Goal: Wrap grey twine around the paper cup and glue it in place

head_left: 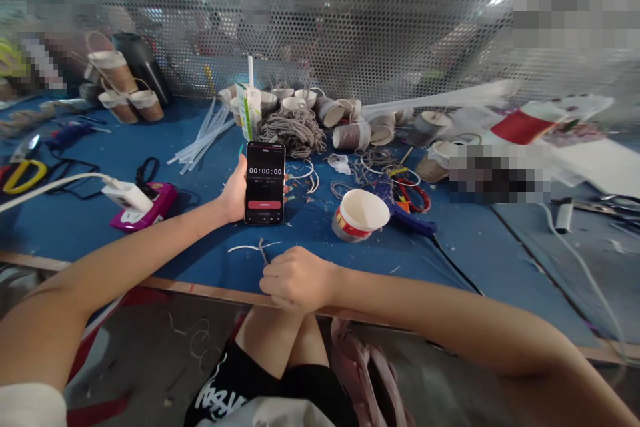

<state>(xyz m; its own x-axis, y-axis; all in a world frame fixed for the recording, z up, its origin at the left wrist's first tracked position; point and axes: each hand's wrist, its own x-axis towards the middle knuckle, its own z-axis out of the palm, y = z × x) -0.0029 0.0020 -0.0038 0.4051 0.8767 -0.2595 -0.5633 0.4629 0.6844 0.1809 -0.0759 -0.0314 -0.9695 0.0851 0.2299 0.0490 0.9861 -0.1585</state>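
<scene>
One blue worktop [200,257] lies below. At its near edge, the right hand [300,277] is curled; what its grip contains, I cannot tell. Above, the left hand [233,195] grips the phone [265,188] upright; if fingers loosen, it may fall. It looks dark, with white zeros [265,172], red button [264,204].

Centre frame, the phone [265,182] sits in the left hand [234,192], cup [353,227] to its right, power strip [161,201] off left, right hand [299,278] in front. Behind it, a rope bundle [295,132]; upper left, baskets [120,74] before what might be a bottle [141,57].
</scene>
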